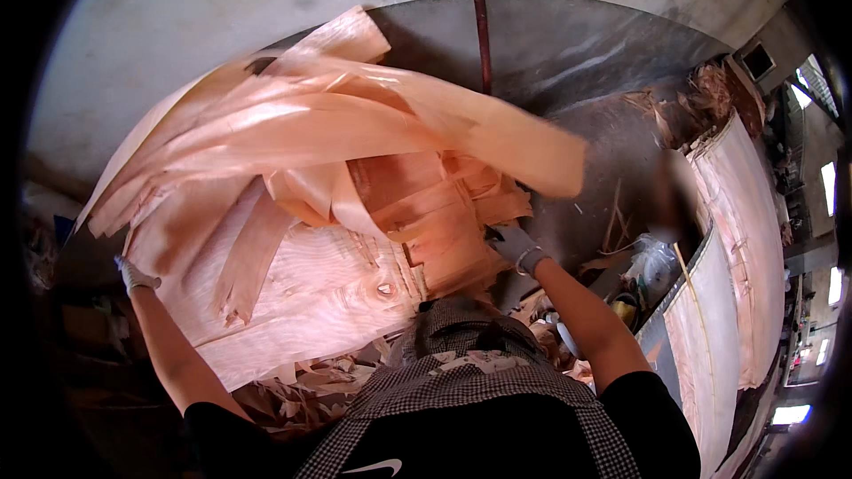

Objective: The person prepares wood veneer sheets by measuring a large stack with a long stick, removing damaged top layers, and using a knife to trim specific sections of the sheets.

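Note:
Long, thin strips of pinkish wood veneer [293, 137] arch and curl in front of me, their right end blurred by motion. Under them lies a broad, pale veneer sheet [311, 288] with wavy grain and a small knot hole. My left hand [139, 276], in a light glove, is closed on the left edge of the veneer. At the right edge of a darker orange veneer pile [444, 231], my gloved right hand [516, 247] grips the veneer, its fingertips partly hidden.
Large veneer sheets [737, 248] stand stacked on the right. Torn veneer scraps [311, 390] litter the space below the pale sheet. Clear plastic wrap [655, 262] lies beyond my right arm. A dark red pipe [480, 18] runs down the far wall [222, 9].

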